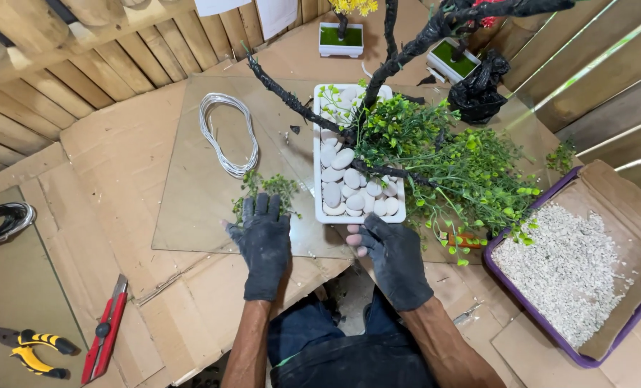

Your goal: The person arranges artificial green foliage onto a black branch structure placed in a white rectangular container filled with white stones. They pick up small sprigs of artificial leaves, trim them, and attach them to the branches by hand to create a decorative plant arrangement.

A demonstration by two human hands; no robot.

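A person's gloved right hand (394, 260) touched the near short end of a white tray of pebbles (357, 154), fingers loosely spread, holding nothing. The tray's long axis ran straight away. The left hand (264, 244) lay flat, fingers open, on green sprigs (269, 188) just beside it.

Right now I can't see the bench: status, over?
Left hand flat on green sprigs. Right hand at white pebble tray. Nothing between.
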